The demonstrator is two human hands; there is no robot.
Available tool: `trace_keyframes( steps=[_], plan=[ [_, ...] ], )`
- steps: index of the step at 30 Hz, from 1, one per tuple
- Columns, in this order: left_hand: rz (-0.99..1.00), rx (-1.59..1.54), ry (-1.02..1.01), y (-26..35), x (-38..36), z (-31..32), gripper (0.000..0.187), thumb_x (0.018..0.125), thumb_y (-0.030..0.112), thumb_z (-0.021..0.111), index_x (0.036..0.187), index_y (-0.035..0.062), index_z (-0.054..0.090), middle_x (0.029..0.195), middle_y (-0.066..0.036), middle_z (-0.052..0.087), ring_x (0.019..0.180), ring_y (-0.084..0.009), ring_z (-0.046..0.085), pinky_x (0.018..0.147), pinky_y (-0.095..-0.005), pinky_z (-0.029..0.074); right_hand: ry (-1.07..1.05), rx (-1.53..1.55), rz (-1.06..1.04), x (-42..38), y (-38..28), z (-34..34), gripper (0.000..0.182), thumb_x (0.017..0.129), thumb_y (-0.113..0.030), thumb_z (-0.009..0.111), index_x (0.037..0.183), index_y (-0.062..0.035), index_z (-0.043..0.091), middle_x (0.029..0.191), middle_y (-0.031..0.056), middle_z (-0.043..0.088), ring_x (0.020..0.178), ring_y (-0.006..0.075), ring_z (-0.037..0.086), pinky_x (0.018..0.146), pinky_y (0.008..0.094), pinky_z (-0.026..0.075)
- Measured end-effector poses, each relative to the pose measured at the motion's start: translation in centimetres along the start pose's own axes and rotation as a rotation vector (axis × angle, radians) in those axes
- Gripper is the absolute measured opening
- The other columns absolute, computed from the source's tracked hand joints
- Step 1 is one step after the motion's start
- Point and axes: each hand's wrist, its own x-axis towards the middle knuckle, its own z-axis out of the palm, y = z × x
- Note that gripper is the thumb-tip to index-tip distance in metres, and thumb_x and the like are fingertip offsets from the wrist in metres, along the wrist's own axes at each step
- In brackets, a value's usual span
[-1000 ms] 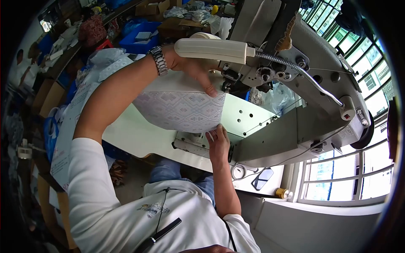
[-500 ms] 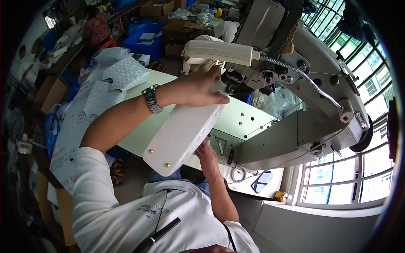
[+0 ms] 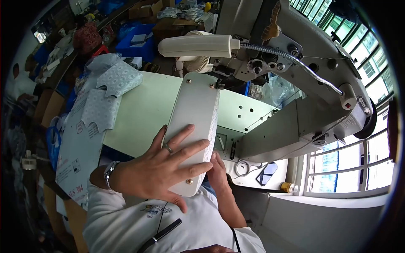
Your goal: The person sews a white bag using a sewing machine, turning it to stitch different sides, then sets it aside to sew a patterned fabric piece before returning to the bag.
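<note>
A white bag (image 3: pixel 192 111) stands lengthwise under the sewing machine, its long flat base facing up. Brass feet stud the rounded ends of the base, and a patterned side shows along its right edge. My left hand (image 3: pixel 164 164) lies across the near part of the base with fingers spread; a ring and a metal watch are on it. At the bag's right side, my right hand (image 3: pixel 217 170) grips the near edge, its fingers partly hidden. The bag's far end touches the area of the sewing machine head (image 3: pixel 249 63); the needle cannot be made out.
A lamp (image 3: pixel 196 45) on a flexible metal neck hangs over the work. Patterned cut pieces (image 3: pixel 118 80) lie on the left of the pale table (image 3: pixel 139 109). A phone (image 3: pixel 267 173) and a thread spool (image 3: pixel 288 187) sit at right by the window.
My left hand has moved from the bag's far end to its near part and spread flat. The bag has turned more upright in view, showing its far feet. My right hand remains at its side.
</note>
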Motion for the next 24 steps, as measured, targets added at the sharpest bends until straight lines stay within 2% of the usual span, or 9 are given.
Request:
trace_keyframes(
  steps=[2,10,24],
  plan=[
    [-0.023,-0.006,-0.004,0.2,0.2,0.0,0.091,0.085,0.079,0.068,0.152,0.019,0.056,0.169,-0.019,0.03,0.159,-0.049,0.017,0.114,-0.0754,0.026,0.009,0.005,0.009,-0.4,-0.4,0.4,0.041,0.114,-0.041,0.051,0.138,-0.0078,0.057,0.131,0.0051,0.067,0.12,0.0159,0.062,0.105,0.0367,0.048],
    [-0.022,-0.032,0.083,-0.8,1.7,-0.8,0.084,0.083,0.068,0.079,0.148,0.0185,0.059,0.165,-0.018,0.035,0.157,-0.0471,0.021,0.115,-0.0672,0.032,0.053,0.064,0.03,0.3,-1.5,1.5,0.039,0.115,-0.036,0.05,0.139,-0.0057,0.056,0.129,0.0058,0.068,0.119,0.016,0.063,0.105,0.036,0.049],
    [-0.012,-0.062,0.152,-4.3,3.9,-0.7,0.079,0.081,0.06,0.084,0.145,0.0179,0.06,0.165,-0.015,0.037,0.158,-0.0452,0.022,0.116,-0.0605,0.035,0.029,0.014,-0.075,3.7,-2.7,1.4,0.039,0.115,-0.038,0.051,0.134,-0.0053,0.058,0.128,0.0055,0.067,0.116,0.0158,0.062,0.101,0.0354,0.047]
  ],
)
